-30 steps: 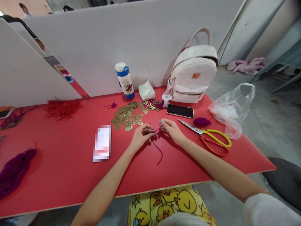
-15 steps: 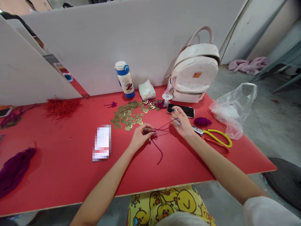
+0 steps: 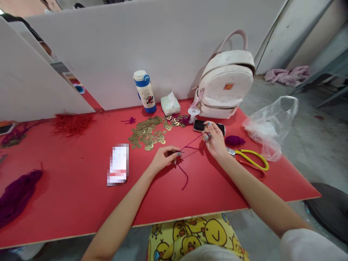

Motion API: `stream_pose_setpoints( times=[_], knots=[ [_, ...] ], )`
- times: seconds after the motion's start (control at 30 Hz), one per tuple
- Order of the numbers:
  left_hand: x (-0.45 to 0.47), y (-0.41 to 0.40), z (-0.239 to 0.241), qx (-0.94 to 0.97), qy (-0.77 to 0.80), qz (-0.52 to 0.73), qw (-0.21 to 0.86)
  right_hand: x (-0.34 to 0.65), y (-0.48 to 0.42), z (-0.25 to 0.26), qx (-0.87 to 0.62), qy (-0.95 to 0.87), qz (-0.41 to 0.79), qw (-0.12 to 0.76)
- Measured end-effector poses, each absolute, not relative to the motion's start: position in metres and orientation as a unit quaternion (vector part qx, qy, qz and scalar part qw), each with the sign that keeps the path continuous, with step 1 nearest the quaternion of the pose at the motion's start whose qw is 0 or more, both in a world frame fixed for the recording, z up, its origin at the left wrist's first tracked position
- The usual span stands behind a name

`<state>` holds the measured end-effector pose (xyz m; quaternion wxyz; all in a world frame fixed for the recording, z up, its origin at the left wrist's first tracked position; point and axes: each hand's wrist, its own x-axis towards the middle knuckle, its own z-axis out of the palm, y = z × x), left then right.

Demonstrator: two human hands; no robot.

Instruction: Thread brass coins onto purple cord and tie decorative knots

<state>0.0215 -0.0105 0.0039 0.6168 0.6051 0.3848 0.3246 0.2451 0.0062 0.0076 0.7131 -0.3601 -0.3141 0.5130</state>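
Left hand (image 3: 167, 156): thumb and fingertips pinched together on the cord (image 3: 194, 148). Right hand (image 3: 214, 139): fingers curled, cord caught between them. Cord – strung from the left fingertips toward two o'clock, loose tail toward five; coins (image 3: 148, 132) at the left hand's eleven o'clock

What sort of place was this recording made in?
Probably a handicraft workspace, though whether at home or in a workshop I can't tell. Loose brass-coloured discs, scissors and a bundle of purple yarn lie on the red table.
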Motion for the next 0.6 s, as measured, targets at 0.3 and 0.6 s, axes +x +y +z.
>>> stream_pose_setpoints(
  times=[0.3,0.6],
  knots=[
    [0.023,-0.008,-0.002,0.556,0.43,0.428,0.569,0.228,-0.014,0.004,-0.499,-0.611,0.151,0.596],
    [0.021,-0.006,-0.002,0.548,0.445,0.463,0.537,0.201,-0.033,-0.007,-0.476,-0.77,0.125,0.407]
  ],
)
